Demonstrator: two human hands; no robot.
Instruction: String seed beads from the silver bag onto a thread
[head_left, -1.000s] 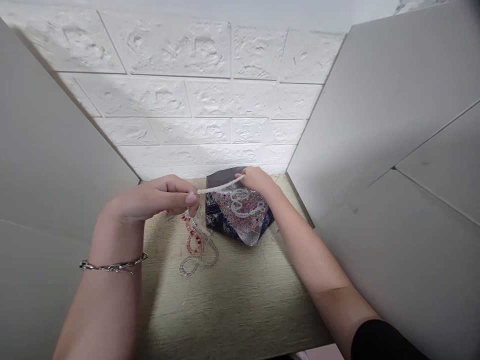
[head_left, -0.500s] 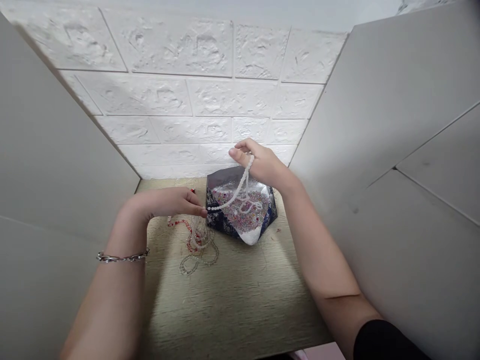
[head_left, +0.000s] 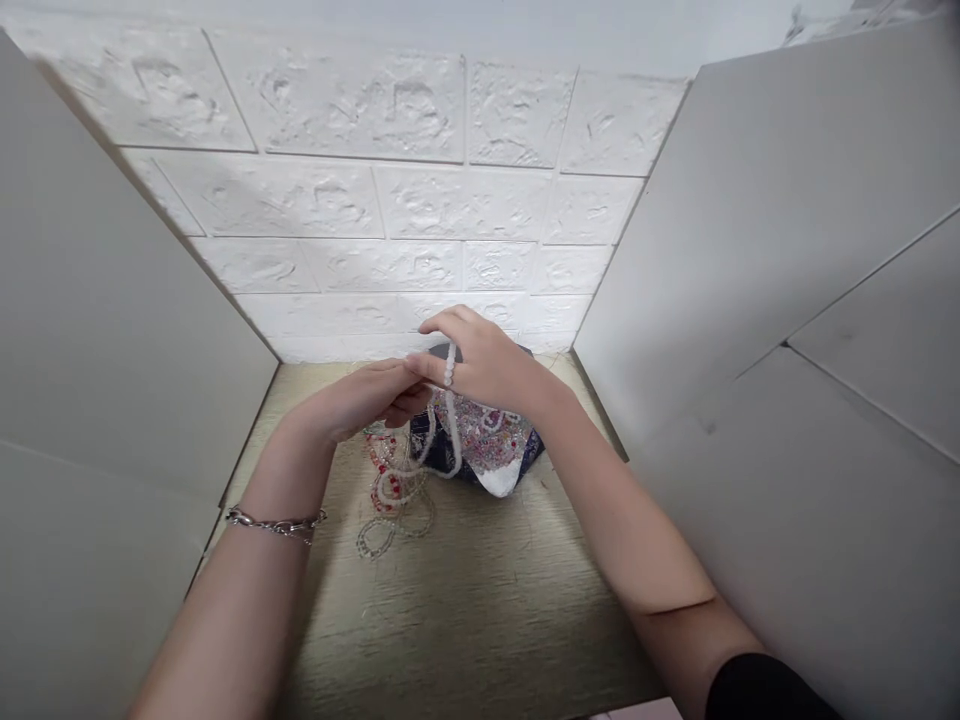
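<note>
A strand of white beads [head_left: 450, 415] loops over my right hand [head_left: 487, 365], passing between thumb and fingers, and hangs down in a curve. My left hand [head_left: 382, 395] has its fingers curled, with part of the white strand running up to them. The right thumb touches the left fingers. Just behind and below my hands sits an open dark blue pouch [head_left: 501, 480] with a silvery lining, filled with small pink and multicoloured beads. Clear bead strands [head_left: 375, 540] and a red bead strand [head_left: 380, 490] lie tangled on the table left of the pouch.
A pale wooden tabletop [head_left: 480, 590] carries everything. Grey panels [head_left: 795, 250] rise on the right, and another panel [head_left: 112, 330] on the left. At the back stands a white brick-patterned wall [head_left: 420, 200]. A pink edge [head_left: 645, 710] shows at the bottom.
My hands have come together: the right moved left and down, the left moved right and up. The white strand, stretched between them before, now hangs in a loop below them.
</note>
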